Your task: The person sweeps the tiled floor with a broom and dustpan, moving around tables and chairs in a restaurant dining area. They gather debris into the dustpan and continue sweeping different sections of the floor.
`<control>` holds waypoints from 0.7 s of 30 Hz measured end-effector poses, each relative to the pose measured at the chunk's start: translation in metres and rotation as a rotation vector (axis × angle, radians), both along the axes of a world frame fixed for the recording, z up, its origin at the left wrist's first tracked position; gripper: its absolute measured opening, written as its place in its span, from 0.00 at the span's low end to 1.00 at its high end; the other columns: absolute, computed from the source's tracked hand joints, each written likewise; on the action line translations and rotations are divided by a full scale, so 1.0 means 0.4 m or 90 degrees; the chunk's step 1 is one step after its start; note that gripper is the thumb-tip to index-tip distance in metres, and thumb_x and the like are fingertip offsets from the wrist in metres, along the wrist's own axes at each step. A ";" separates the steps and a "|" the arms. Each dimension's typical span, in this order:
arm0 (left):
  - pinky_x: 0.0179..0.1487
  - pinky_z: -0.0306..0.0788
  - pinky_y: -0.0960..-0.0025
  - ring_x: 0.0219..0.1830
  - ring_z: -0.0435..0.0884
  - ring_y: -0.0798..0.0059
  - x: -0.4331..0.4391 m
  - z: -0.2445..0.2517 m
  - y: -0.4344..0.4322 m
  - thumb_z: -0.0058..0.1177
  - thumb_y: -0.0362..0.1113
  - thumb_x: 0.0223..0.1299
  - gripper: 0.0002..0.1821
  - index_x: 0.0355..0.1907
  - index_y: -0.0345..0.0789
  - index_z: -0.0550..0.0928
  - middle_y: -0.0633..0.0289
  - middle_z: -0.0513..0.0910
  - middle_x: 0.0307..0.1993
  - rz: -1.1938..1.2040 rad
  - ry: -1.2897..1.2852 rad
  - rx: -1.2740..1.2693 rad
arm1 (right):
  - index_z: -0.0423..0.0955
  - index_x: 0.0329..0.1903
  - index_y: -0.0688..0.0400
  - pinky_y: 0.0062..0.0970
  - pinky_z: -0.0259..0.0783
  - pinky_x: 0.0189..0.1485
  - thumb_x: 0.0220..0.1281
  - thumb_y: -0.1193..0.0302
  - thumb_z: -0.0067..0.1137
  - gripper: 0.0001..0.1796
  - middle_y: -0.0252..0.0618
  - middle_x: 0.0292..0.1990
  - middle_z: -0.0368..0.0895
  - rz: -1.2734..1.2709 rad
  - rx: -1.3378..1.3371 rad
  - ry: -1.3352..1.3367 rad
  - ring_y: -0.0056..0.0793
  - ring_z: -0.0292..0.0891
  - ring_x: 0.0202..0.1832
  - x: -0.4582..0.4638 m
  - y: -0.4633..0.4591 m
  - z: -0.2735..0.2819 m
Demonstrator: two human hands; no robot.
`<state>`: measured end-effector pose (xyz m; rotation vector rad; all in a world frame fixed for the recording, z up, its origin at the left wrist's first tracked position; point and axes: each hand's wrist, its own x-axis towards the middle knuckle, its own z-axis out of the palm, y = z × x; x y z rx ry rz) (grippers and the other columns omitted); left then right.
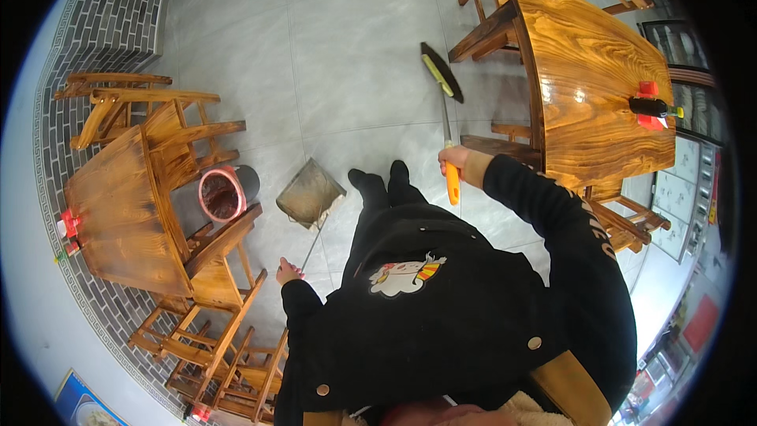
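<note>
My right hand point(456, 163) is closed around the handle of a broom point(439, 76), just above its orange grip end. The broom's dark bristles lie near the leg of the right-hand table. Down at the left, my left hand point(290, 272) holds the thin metal handle of a dustpan point(311, 194). The worn, dirty-looking pan is left of my shoes, apart from the broom. Whether anything lies in it, I cannot tell.
Left of the dustpan stands a dark trash bin point(241, 183) with a liner, beside wooden chairs point(216, 242) and a wooden table point(127, 213). On the right, another wooden table point(597, 100) bears a dark bottle point(649, 107). Grey tiles point(355, 59) cover the floor.
</note>
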<state>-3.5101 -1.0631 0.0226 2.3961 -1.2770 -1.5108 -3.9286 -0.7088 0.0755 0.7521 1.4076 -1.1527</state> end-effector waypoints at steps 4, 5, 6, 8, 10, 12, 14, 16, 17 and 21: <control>0.16 0.62 0.68 0.13 0.65 0.74 -0.007 -0.032 -0.010 0.42 0.52 0.54 0.19 0.18 0.39 0.65 0.67 0.64 0.12 -0.022 -0.033 0.012 | 0.65 0.25 0.58 0.20 0.63 0.19 0.54 0.69 0.48 0.07 0.28 0.15 0.64 -0.041 -0.173 0.058 0.18 0.63 0.16 -0.057 0.182 0.206; 0.15 0.62 0.68 0.13 0.65 0.74 -0.002 -0.038 -0.010 0.42 0.52 0.54 0.19 0.18 0.39 0.65 0.67 0.64 0.12 -0.014 -0.049 0.026 | 0.66 0.26 0.58 0.19 0.63 0.19 0.54 0.68 0.49 0.07 0.27 0.15 0.63 -0.080 -0.231 0.074 0.17 0.62 0.17 -0.055 0.237 0.254; 0.14 0.62 0.68 0.12 0.66 0.73 0.004 -0.042 -0.012 0.42 0.52 0.54 0.20 0.18 0.39 0.65 0.66 0.64 0.12 -0.005 -0.054 0.038 | 0.66 0.26 0.58 0.19 0.62 0.18 0.53 0.69 0.48 0.06 0.28 0.15 0.64 -0.073 -0.196 0.055 0.18 0.62 0.16 -0.031 0.283 0.284; 0.14 0.63 0.68 0.12 0.67 0.73 0.021 -0.045 -0.003 0.42 0.52 0.54 0.20 0.18 0.39 0.65 0.66 0.65 0.12 -0.027 -0.047 0.046 | 0.65 0.27 0.58 0.20 0.62 0.16 0.52 0.71 0.47 0.04 0.30 0.16 0.65 0.135 -0.023 0.095 0.20 0.63 0.15 0.079 0.347 0.280; 0.14 0.63 0.68 0.12 0.67 0.73 0.027 -0.050 0.008 0.43 0.53 0.55 0.21 0.17 0.38 0.66 0.65 0.66 0.12 -0.039 -0.060 0.044 | 0.65 0.27 0.58 0.23 0.63 0.17 0.50 0.73 0.47 0.03 0.32 0.17 0.66 0.293 0.074 0.161 0.22 0.64 0.16 0.242 0.403 0.218; 0.14 0.63 0.68 0.12 0.67 0.72 0.036 -0.046 0.023 0.43 0.53 0.54 0.21 0.17 0.38 0.66 0.65 0.66 0.12 -0.038 -0.060 0.055 | 0.65 0.27 0.59 0.24 0.65 0.25 0.49 0.75 0.48 0.02 0.32 0.20 0.68 0.300 0.114 0.289 0.21 0.66 0.24 0.415 0.483 0.136; 0.13 0.63 0.68 0.12 0.68 0.72 0.043 -0.040 0.044 0.44 0.53 0.54 0.22 0.17 0.37 0.66 0.65 0.66 0.12 -0.052 -0.069 0.053 | 0.70 0.33 0.59 0.24 0.65 0.35 0.52 0.71 0.53 0.07 0.31 0.25 0.71 0.199 0.146 0.198 0.21 0.66 0.30 0.555 0.566 0.053; 0.14 0.62 0.68 0.13 0.68 0.72 0.053 -0.022 0.055 0.44 0.53 0.54 0.22 0.17 0.37 0.66 0.65 0.66 0.13 -0.061 -0.078 0.061 | 0.71 0.36 0.60 0.26 0.66 0.38 0.51 0.66 0.55 0.12 0.36 0.29 0.76 -0.087 0.037 0.029 0.26 0.71 0.35 0.611 0.607 -0.048; 0.14 0.62 0.68 0.13 0.68 0.73 0.058 -0.014 0.058 0.44 0.53 0.54 0.22 0.17 0.37 0.66 0.65 0.67 0.13 -0.065 -0.081 0.064 | 0.72 0.35 0.60 0.27 0.67 0.38 0.50 0.65 0.56 0.13 0.38 0.29 0.77 0.137 0.022 0.168 0.29 0.73 0.35 0.613 0.621 -0.074; 0.15 0.62 0.69 0.13 0.68 0.73 0.075 -0.001 0.073 0.44 0.52 0.54 0.21 0.17 0.37 0.66 0.66 0.66 0.13 -0.030 -0.091 0.044 | 0.72 0.26 0.60 0.33 0.70 0.28 0.45 0.65 0.56 0.11 0.46 0.20 0.75 0.565 0.261 0.281 0.36 0.75 0.24 0.448 0.489 -0.171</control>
